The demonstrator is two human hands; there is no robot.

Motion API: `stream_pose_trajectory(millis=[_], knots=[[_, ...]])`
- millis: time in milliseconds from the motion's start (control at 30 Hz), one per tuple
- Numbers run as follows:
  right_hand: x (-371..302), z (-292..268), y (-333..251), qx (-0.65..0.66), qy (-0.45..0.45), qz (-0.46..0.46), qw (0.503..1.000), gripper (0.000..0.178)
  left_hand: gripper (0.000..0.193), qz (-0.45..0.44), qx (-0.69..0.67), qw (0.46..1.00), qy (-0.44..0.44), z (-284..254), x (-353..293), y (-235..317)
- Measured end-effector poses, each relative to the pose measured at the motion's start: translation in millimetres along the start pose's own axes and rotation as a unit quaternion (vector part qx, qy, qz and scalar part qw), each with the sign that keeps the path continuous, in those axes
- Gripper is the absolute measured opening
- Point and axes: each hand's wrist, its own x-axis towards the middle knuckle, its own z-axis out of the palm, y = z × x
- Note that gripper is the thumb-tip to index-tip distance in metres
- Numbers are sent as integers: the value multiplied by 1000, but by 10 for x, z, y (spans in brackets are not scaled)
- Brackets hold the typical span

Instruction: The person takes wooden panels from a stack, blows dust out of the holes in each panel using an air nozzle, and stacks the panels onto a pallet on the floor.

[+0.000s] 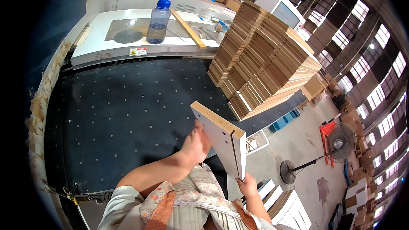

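Note:
A white board (219, 141) with a raw particleboard edge is held up in front of me, tilted. Small dark holes dot its face, and a groove runs along it near the right side. My left hand (196, 145) supports the board's left side, its fingers partly hidden behind it. At the lower right corner, my right hand (247, 185) is closed around the board's edge. Beyond it, a tall stack of similar boards (266, 55) with brown edges stands on the dark table (128, 102), which is studded with small round dots.
A blue-capped water bottle (157, 23) and a wooden strip (187, 27) rest on the white machine top (96, 32) at the back. A monitor (281, 10) rises behind the stack. To the right are a standing fan (338, 143) and more white boards (292, 211) down low.

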Motion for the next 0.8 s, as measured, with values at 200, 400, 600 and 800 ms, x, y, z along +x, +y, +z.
stream_pose_trajectory(millis=[200,400,600,800], knots=[[142,-67,184,16,-48,1,999,32,73,-24,13,998,-50,-55,-31,2],[259,-133,152,37,-56,-14,998,28,74,1,11,999,-53,-23,-65,-7],[408,-243,148,22,-99,7,995,29,74,-10,30,999,-39,-60,-86,-41],[486,-222,222,19,-129,31,991,39,65,1,8,998,-62,82,-96,48]])
